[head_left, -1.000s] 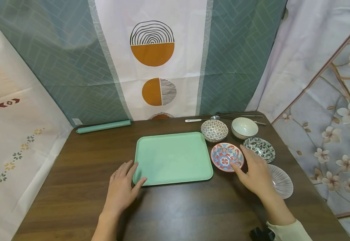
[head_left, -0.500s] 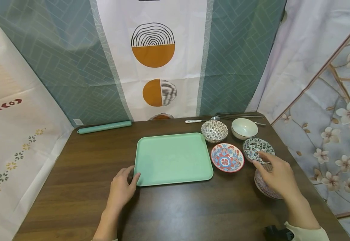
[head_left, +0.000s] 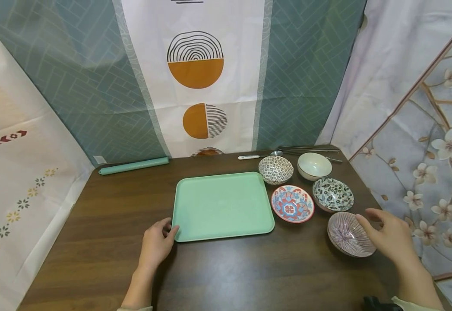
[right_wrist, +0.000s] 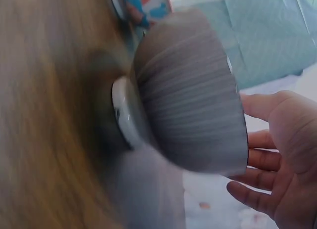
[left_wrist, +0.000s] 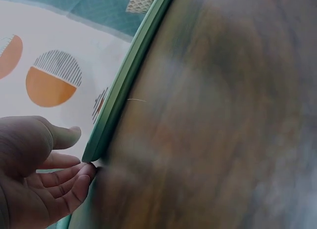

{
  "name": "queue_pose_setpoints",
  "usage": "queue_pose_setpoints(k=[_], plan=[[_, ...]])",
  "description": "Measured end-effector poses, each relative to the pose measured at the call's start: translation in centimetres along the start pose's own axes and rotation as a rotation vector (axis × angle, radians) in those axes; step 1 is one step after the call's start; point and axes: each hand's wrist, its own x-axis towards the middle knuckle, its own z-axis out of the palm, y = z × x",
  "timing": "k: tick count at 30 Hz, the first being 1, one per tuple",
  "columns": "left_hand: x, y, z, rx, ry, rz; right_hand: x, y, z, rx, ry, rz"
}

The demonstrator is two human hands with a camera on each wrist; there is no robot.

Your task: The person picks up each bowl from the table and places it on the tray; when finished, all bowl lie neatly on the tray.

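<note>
A green tray lies on the table. My left hand is at its near left corner, the fingers loosely bent. In the left wrist view the fingertips touch the tray's corner, while the thumb stands apart from the rim. My right hand is beside a purple-striped bowl, thumb and fingers spread near its right rim. The right wrist view shows this bowl blurred and standing on its foot, with the hand beside its rim; whether the fingers touch it I cannot tell.
Beyond the striped bowl are a floral bowl, a red-rimmed bowl, a checked bowl and a pale bowl. Chopsticks and a spoon lie behind them. A teal case lies at the back left.
My right hand has moved right and nearer, from the red-rimmed bowl past the floral one to the striped bowl. My left hand has drawn in to the tray's corner, its fingers bending more.
</note>
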Motion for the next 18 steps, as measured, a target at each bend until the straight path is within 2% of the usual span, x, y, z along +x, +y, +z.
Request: queue_pose_setpoints(k=[4,9,11,18], plan=[[0.2,-0.2,0.1,-0.006,-0.013,-0.027,-0.4,1.4,-0.2,-0.027,-0.061,0.028],[0.3,-0.4,0.2,-0.003,-0.026,-0.032,-0.7,2.5,-0.3,-0.004,-0.262,0.04],[0.3,-0.5,0.2,0.001,-0.038,-0.038,-0.8,2.7,-0.1,0.039,-0.305,0.03],[0.6,-0.5,0.0,0.005,-0.071,-0.06,-0.8,3.0,0.3,0.136,-0.278,-0.016]])
